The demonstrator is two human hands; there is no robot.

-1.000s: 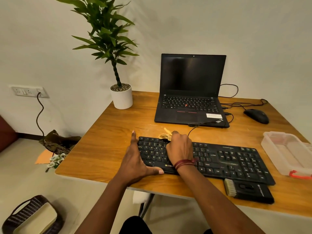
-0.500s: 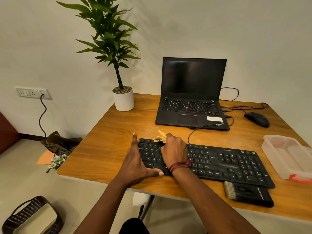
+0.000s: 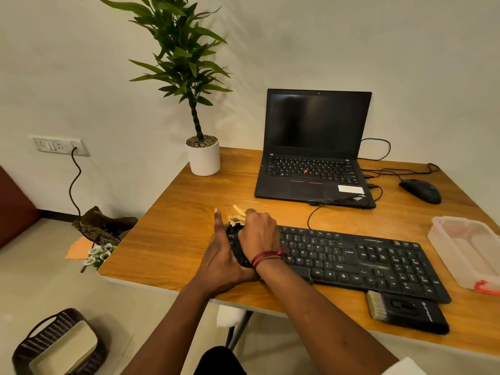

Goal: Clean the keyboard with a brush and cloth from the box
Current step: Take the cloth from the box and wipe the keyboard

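Observation:
A black keyboard (image 3: 351,259) lies across the wooden table (image 3: 176,239). My right hand (image 3: 258,234) grips a crumpled yellowish cloth (image 3: 238,216) and presses it onto the keyboard's far left corner. My left hand (image 3: 219,255) rests flat against the keyboard's left end, fingers straight, thumb under my right wrist. A black brush (image 3: 405,312) with pale bristles lies in front of the keyboard at the right. The clear plastic box (image 3: 465,249) with a red clasp stands open at the table's right edge.
An open black laptop (image 3: 313,147) stands behind the keyboard, cables running to a black mouse (image 3: 420,190) at the right. A potted plant (image 3: 203,155) stands at the back left corner. A wicker basket (image 3: 58,345) is on the floor.
My right hand has slid the cloth leftward along the keyboard's top row to the far left corner. My left hand stays at the keyboard's left end.

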